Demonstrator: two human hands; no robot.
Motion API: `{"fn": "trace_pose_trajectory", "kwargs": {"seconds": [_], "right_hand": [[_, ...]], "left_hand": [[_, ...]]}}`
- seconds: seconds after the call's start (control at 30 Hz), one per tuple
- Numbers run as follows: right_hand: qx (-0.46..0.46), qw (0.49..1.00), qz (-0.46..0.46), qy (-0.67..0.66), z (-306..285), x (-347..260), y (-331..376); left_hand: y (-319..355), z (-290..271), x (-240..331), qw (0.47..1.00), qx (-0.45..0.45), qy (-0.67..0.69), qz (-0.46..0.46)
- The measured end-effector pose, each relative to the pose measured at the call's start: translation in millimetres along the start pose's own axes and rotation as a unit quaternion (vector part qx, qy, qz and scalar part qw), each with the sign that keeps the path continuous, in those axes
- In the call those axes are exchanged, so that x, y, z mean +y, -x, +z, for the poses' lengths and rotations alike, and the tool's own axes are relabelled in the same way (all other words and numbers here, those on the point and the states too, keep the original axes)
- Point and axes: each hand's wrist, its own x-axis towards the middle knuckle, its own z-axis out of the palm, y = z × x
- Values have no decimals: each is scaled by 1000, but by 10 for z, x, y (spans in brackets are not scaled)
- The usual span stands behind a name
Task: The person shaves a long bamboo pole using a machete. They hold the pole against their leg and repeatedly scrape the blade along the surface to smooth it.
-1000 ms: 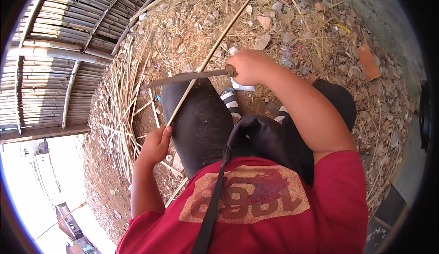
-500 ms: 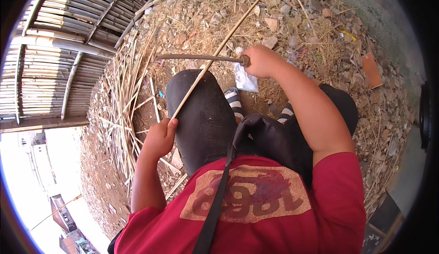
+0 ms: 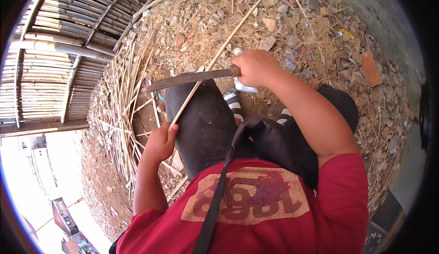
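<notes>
My left hand (image 3: 161,140) is closed round the near end of a long, thin bamboo strip (image 3: 222,48), beside my left knee. From there the strip slants up over the knee and away to the far right, past the top of the picture. In my right hand (image 3: 258,69) is the handle of a machete (image 3: 190,78), gripped in a fist. Its long dark blade points left and lies across the strip just above the knee, its flat side partly showing. Most of the handle is hidden by my fingers.
Many loose bamboo strips (image 3: 123,103) lie in a heap to the left. A bamboo slat wall (image 3: 64,48) stands at the far left. Stones, straw and litter cover the ground, with a broken orange tile (image 3: 371,69) at the right, near a grey wall (image 3: 379,16).
The machete has slid down the strip toward me, and its blade has turned from edge-on to show more of its flat side. My left hand has barely moved.
</notes>
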Motion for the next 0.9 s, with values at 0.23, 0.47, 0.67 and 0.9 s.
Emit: {"fn": "trace_pose_trajectory", "kwargs": {"seconds": [0.23,0.47,0.67,0.9], "right_hand": [[23,997,58,-40,-30,145,-48],[132,967,164,-140,101,780,-45],[-22,999,43,5,-202,78,50],[75,954,227,-182,-80,775,-52]], "left_hand": [[-28,0,-54,999,3,34,-1],[-33,-125,116,1000,-19,20,-15],[18,-14,5,999,-16,38,3],[4,-108,-75,991,-65,103,-54]]}}
